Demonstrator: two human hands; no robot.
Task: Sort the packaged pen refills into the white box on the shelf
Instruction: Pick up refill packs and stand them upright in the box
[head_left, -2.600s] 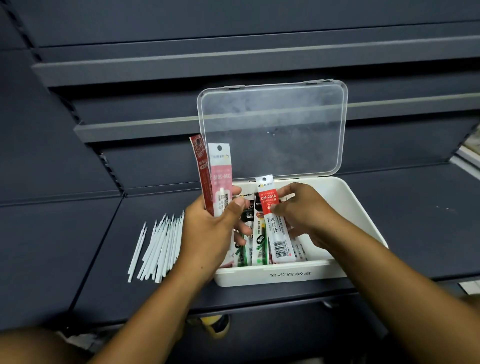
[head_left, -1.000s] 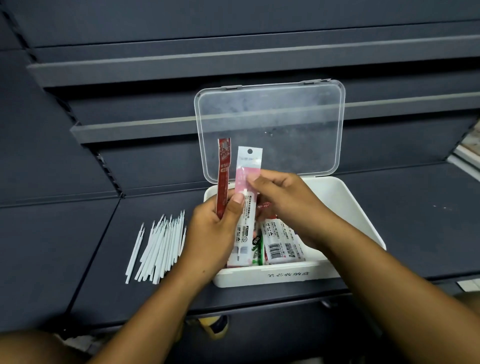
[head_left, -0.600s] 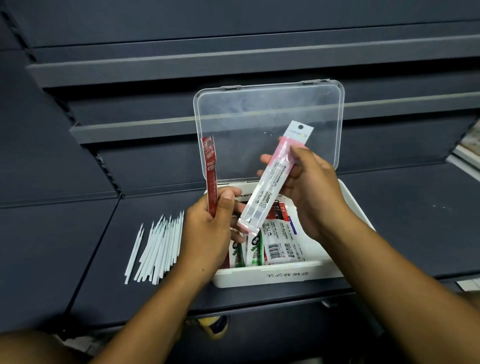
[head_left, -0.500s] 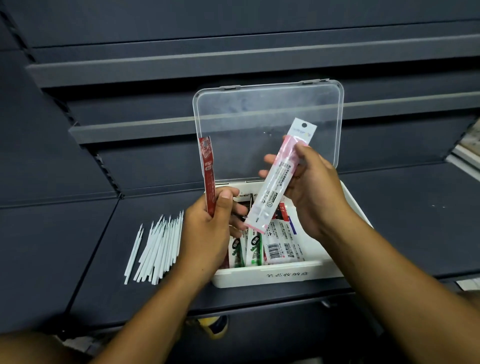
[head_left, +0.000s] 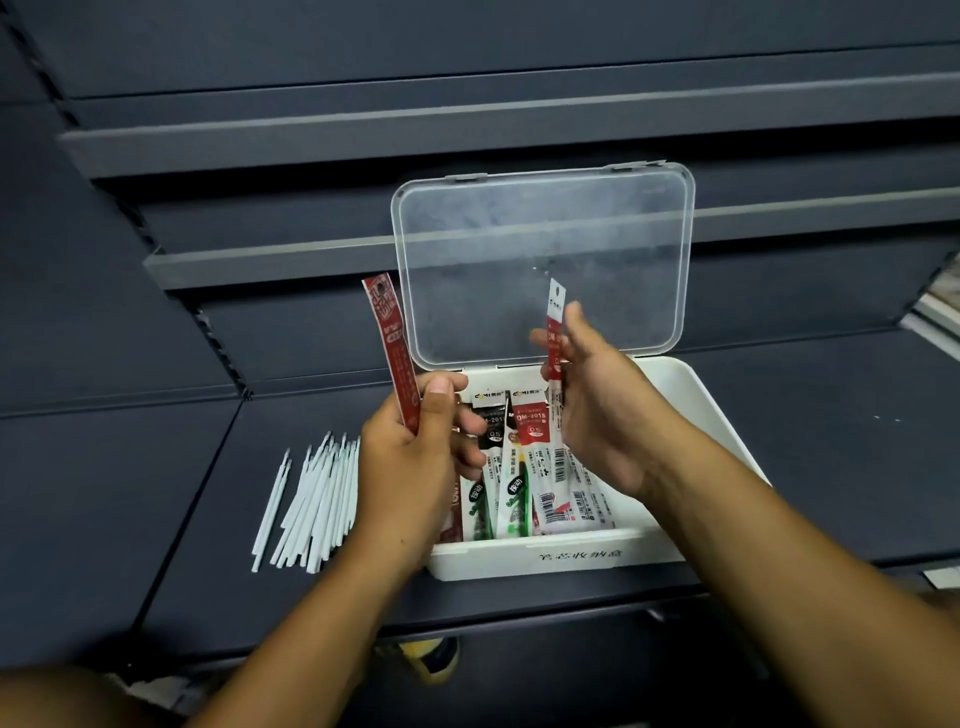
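Refill packets (head_left: 524, 467) lie in white box (head_left: 691, 405) (lid up); left hand (head_left: 415, 467) pinches red packet (head_left: 392, 353), right hand (head_left: 597, 410) grips pink packet (head_left: 555, 332).

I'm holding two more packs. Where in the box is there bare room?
The right part of the white box, between the packs and its right wall, looks bare. The left half is crowded, and the loose refills fill the shelf left of the box.
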